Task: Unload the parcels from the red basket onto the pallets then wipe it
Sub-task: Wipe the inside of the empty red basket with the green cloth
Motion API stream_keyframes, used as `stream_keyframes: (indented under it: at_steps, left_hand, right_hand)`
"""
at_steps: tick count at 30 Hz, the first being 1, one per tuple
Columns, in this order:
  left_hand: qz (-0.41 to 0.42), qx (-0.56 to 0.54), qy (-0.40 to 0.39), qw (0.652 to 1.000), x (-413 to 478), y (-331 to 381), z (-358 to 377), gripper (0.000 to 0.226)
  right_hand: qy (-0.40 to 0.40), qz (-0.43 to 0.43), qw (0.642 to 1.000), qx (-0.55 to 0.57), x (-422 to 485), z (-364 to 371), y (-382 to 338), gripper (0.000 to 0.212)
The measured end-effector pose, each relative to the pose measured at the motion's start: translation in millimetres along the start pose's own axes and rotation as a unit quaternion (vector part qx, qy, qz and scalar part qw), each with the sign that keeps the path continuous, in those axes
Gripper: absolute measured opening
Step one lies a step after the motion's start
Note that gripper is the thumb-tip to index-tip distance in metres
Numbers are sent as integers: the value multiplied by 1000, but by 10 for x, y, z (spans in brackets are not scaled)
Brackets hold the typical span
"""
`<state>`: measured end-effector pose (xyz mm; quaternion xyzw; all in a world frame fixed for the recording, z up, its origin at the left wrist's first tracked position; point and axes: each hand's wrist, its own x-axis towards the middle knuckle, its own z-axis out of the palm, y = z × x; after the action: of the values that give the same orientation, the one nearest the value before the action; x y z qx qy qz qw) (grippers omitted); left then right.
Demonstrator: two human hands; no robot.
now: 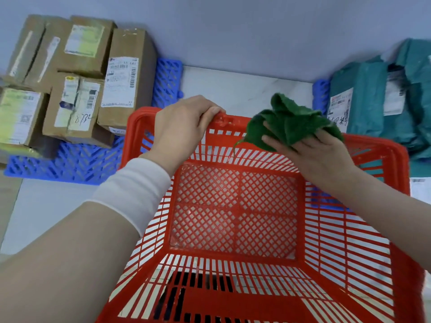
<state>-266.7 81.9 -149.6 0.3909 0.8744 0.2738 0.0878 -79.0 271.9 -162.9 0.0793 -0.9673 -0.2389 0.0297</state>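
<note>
The red basket fills the lower middle of the view, and nothing lies inside it. My left hand grips its far rim near the left corner, fingers curled over the edge. My right hand holds a crumpled green cloth against the far rim at the right. Several brown cardboard parcels are stacked on the blue pallet at the left. Several teal bagged parcels lie on a second blue pallet at the right.
A pale marble-patterned floor shows between the two pallets, beyond the basket. A grey wall runs behind everything. A white labelled packet lies at the right edge, beside the basket.
</note>
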Motion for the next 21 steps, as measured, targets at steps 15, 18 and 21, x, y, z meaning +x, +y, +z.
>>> stream_keyframes:
  at_steps: [15,18,21]
  left_hand:
    - [4,28,10,1000,7,4,16,31]
    - [2,22,7,1000,-1,15,7,30]
    - [2,16,7,1000,-1,21,4,30]
  right_hand:
    - [-126,228,904,339,994,-159,-19,37]
    - [-224,272,842,408,1132,-111,125,44]
    - [-206,289,756,549,1027,-152,267,42]
